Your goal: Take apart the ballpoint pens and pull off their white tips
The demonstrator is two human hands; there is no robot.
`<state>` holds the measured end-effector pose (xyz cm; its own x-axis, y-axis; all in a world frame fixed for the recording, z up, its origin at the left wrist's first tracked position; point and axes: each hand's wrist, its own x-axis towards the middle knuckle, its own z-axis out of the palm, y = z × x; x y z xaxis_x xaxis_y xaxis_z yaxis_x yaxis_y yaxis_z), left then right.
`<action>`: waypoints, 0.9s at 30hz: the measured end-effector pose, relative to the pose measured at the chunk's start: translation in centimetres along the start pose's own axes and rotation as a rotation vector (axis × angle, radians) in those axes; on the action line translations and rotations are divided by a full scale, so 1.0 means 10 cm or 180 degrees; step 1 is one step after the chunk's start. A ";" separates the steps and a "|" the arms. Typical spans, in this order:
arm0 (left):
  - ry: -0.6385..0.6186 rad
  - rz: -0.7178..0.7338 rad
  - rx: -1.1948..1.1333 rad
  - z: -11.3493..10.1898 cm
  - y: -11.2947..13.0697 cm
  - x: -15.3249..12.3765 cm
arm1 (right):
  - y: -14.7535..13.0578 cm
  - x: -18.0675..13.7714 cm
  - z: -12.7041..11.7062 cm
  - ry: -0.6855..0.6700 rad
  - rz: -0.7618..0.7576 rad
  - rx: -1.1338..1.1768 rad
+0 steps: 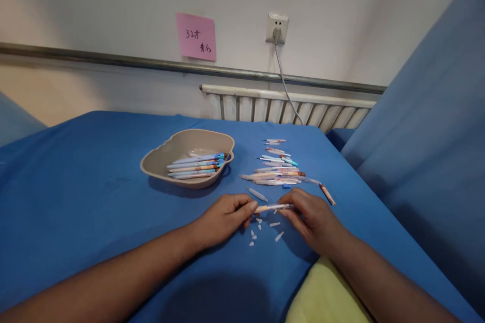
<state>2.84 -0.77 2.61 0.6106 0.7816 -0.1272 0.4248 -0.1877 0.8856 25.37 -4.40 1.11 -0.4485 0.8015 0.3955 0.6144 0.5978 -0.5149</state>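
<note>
Between my hands is a pen [270,207], its left part pale orange and its right part whitish and clear. My left hand [227,214] pinches the orange end; my right hand [311,218] has its fingers closed around the other end. Whether the pen is in one piece or in parts, I cannot tell. Just below it lie several small white tips [253,234] and white tapered pieces [279,236]. A pale grey-blue barrel [257,194] rests beyond my left fingertips. Past my right hand are several pen parts [275,176] in loose rows.
A beige basin [182,141] with several assembled pens [197,166] stands left of the parts on a blue cloth [94,176]. An orange-brown piece [327,195] lies at the right. Something yellow [329,292] is under my right forearm. A cord [284,81] hangs behind, by the radiator [265,93].
</note>
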 end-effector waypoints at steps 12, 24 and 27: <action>0.0215 -0.0116 -0.0724 0.07 -0.03 -0.03 | -0.01 0.00 0.00 -0.0084 -0.0137 -0.0052; 0.0355 -0.0044 -0.0559 0.09 -0.02 -0.05 | -0.05 0.00 -0.02 -0.0101 -0.0038 0.0128; 0.0349 0.0088 -0.0278 0.09 -0.04 -0.07 | -0.05 0.00 -0.01 -0.0131 0.0028 0.0174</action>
<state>2.89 -1.75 1.98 0.5427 0.8380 -0.0569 0.3459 -0.1613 0.9243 25.16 -4.70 1.47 -0.4701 0.8059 0.3598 0.5827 0.5896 -0.5593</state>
